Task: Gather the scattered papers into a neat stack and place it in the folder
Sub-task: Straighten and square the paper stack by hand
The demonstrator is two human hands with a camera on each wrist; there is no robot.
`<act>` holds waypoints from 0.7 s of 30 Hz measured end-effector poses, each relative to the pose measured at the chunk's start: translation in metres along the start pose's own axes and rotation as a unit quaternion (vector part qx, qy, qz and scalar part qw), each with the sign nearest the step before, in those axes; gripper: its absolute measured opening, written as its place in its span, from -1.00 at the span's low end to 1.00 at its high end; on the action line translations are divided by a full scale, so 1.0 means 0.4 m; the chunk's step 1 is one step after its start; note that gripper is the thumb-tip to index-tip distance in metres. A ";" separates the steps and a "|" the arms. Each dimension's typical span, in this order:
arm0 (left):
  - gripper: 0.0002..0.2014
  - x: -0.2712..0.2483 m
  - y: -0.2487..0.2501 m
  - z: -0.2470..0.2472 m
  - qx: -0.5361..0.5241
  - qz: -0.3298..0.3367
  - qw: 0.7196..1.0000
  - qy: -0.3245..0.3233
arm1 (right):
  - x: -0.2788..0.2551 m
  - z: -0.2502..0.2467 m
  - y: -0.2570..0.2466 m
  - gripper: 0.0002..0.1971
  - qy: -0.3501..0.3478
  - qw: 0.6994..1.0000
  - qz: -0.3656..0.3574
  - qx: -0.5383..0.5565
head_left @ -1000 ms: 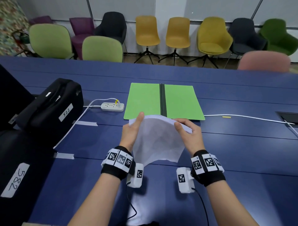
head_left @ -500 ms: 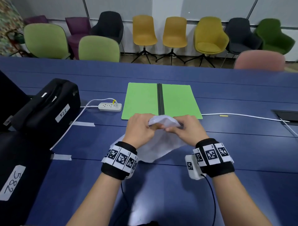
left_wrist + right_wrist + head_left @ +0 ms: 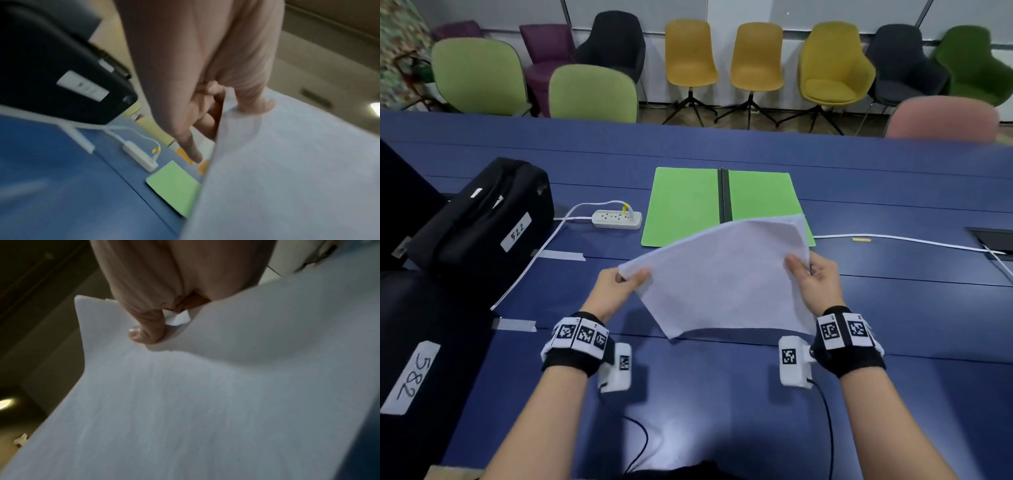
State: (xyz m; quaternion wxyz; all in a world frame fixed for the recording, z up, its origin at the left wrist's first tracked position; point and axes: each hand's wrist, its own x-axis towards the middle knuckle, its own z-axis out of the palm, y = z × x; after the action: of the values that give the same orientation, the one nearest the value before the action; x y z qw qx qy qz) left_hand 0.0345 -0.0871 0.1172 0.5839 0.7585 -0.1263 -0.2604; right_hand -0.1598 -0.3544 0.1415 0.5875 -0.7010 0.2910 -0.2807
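I hold a stack of white papers (image 3: 726, 277) in the air above the blue table (image 3: 893, 308), just in front of the open green folder (image 3: 685, 205). My left hand (image 3: 625, 279) pinches the stack's left corner, thumb on top. My right hand (image 3: 813, 274) pinches its right edge, thumb on top. The far right corner of the papers overlaps the folder's near right edge in the head view. In the left wrist view the papers (image 3: 298, 170) fill the right side and the folder (image 3: 174, 181) shows beyond. In the right wrist view my thumb presses on the papers (image 3: 205, 394).
A white power strip (image 3: 616, 219) with its cable lies left of the folder. Black cases (image 3: 482, 219) labelled 522 and 582 stand at the left. A white cable (image 3: 914, 241) runs along the table at the right. Chairs (image 3: 690, 54) line the far side.
The papers were bunched between my hands close together; now my hands have spread apart and the stack is stretched out flat and tilted, held at its two sides.
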 end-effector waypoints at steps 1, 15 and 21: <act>-0.87 -0.004 0.001 0.014 -0.080 0.001 0.997 0.012 | 0.000 0.005 0.014 -0.80 0.008 1.000 0.015 0.021; -0.73 -0.016 -0.051 0.163 -0.172 -0.085 0.968 0.159 | -0.093 0.001 0.180 -0.75 -0.022 0.987 0.154 0.038; -0.52 0.002 -0.050 0.171 -0.185 -0.091 0.963 0.172 | -0.067 0.011 0.111 -0.67 0.056 0.989 0.117 0.076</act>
State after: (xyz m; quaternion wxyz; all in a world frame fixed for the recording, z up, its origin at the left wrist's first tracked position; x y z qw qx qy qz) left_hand -0.0040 -0.1377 0.0856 0.7006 0.6790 0.0958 -0.1974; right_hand -0.1780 -0.3379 0.0954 0.6507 -0.5983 0.3816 -0.2701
